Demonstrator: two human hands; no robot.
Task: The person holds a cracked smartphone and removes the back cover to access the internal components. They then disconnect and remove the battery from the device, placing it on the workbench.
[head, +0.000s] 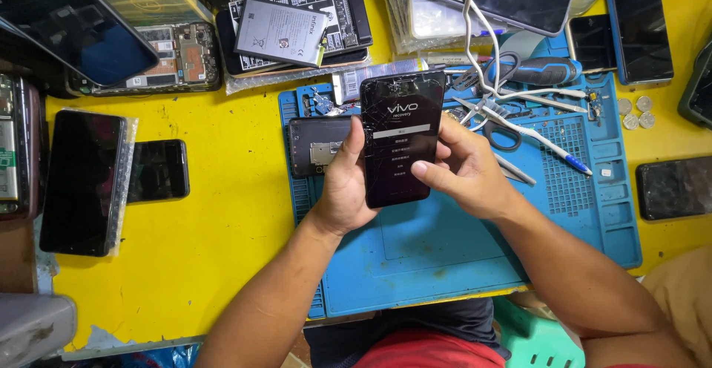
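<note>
A black smartphone with a cracked, lit screen showing a white menu is held upright over a blue repair mat. My left hand grips its left edge from behind, thumb on the side. My right hand wraps the right edge, with the thumb resting on the lower part of the screen. A white cable runs from the top of the phone toward the back of the bench.
The yellow bench carries several other phones: one in a clear sleeve, a small dark one, an opened one. A battery, scissors, a blue-handled screwdriver, coins and a phone back lie nearby.
</note>
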